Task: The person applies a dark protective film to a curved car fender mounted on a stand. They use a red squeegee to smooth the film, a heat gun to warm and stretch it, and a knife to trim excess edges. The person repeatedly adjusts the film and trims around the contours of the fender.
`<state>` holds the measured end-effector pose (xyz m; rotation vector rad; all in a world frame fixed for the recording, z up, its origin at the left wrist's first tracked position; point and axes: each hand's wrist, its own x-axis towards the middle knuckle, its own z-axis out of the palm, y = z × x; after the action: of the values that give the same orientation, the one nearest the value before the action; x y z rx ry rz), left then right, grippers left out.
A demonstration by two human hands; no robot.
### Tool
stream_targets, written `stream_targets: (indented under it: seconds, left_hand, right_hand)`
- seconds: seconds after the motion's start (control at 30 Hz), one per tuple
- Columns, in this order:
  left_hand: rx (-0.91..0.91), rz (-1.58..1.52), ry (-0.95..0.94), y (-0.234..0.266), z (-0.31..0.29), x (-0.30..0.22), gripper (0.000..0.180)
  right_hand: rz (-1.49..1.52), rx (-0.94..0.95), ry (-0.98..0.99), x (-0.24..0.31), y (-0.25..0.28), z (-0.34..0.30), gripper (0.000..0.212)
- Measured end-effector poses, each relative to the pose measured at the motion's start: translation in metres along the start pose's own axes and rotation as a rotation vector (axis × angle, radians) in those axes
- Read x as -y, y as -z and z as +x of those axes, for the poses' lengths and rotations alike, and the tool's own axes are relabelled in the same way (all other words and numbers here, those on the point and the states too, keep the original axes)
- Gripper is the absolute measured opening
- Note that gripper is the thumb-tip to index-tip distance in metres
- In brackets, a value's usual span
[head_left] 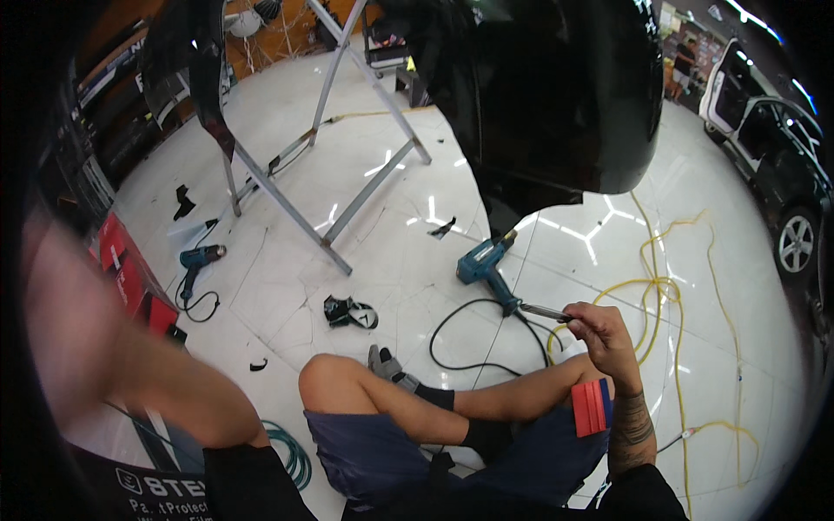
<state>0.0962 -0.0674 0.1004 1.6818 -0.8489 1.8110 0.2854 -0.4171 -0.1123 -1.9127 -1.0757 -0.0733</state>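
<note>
My right hand point(601, 337) is closed on a slim, silver craft knife point(546, 312), held above my right knee with its tip toward the left. Just beyond that tip, a teal heat gun point(488, 267) is on the floor or low against the dark panel's lower end; I cannot tell which. My left hand point(65, 321) is raised at the far left, close to the camera and smeared by motion, so its fingers cannot be read. On my right thigh lies a red squeegee point(591, 410) with a blue edge. A large glossy black car panel point(556, 104) hangs ahead.
A grey metal stand point(287, 204) stands ahead on the left. A second heat gun point(201, 257) lies near red boxes point(130, 269). Yellow cord point(651, 282) trails across the right floor. Dark scraps point(443, 228) and a black-and-white item point(351, 313) lie about. A car point(786, 165) stands far right.
</note>
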Motion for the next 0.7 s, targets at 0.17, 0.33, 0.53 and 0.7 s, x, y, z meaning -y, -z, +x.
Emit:
stream_targets:
  seconds: [0.17, 0.33, 0.53, 0.7]
  left_hand:
    - [0.010, 0.150, 0.418, -0.027, -0.052, 0.079, 0.023]
    - [0.471, 0.130, 0.920, -0.053, -0.205, 0.098, 0.020]
    - [0.833, 0.077, 1.146, -0.053, -0.324, 0.082, 0.022]
    - [0.402, 0.000, 1.145, -0.062, -0.241, 0.129, 0.026]
  right_hand:
    - [0.113, 0.085, -0.089, 0.017, 0.000, 0.023, 0.012]
    - [0.071, 0.142, -0.209, -0.017, -0.033, 0.016, 0.016]
    - [-0.074, 0.261, -0.350, -0.058, -0.051, 0.001, 0.024]
    - [-0.107, 0.251, -0.359, -0.045, -0.049, 0.010, 0.026]
